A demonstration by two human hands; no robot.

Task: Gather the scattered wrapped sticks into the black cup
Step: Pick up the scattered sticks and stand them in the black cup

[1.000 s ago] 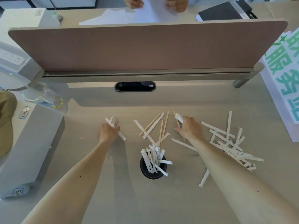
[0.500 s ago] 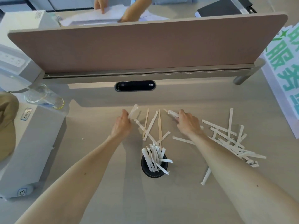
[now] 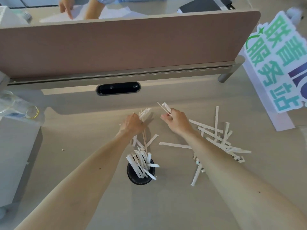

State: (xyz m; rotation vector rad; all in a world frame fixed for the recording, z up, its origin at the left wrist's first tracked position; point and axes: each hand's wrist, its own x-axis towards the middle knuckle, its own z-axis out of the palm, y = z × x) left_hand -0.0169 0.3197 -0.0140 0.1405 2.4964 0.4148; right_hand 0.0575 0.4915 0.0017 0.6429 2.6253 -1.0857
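The black cup (image 3: 132, 175) stands on the desk near me, centre, with several white wrapped sticks (image 3: 141, 161) leaning out of it. My left hand (image 3: 132, 124) is shut on a bundle of wrapped sticks (image 3: 145, 112) just behind the cup, over a few sticks still lying there (image 3: 152, 139). My right hand (image 3: 178, 122) is shut on a couple of wrapped sticks (image 3: 166, 107) that point away from me. A loose pile of wrapped sticks (image 3: 217, 138) lies right of my right forearm, partly hidden by it.
A brown divider panel (image 3: 126, 45) closes off the desk's far side, with a black oval grommet (image 3: 118, 88) below it. A grey-white machine (image 3: 16, 146) and clear plastic cups (image 3: 16, 108) stand left. A green-lettered sign (image 3: 279, 67) lies right. Another person's hands handle papers (image 3: 79, 9) beyond the panel.
My left hand moved right and closed on more sticks in the middle group. My right hand lifted slightly with its sticks. The other person's hands shifted left behind the panel.
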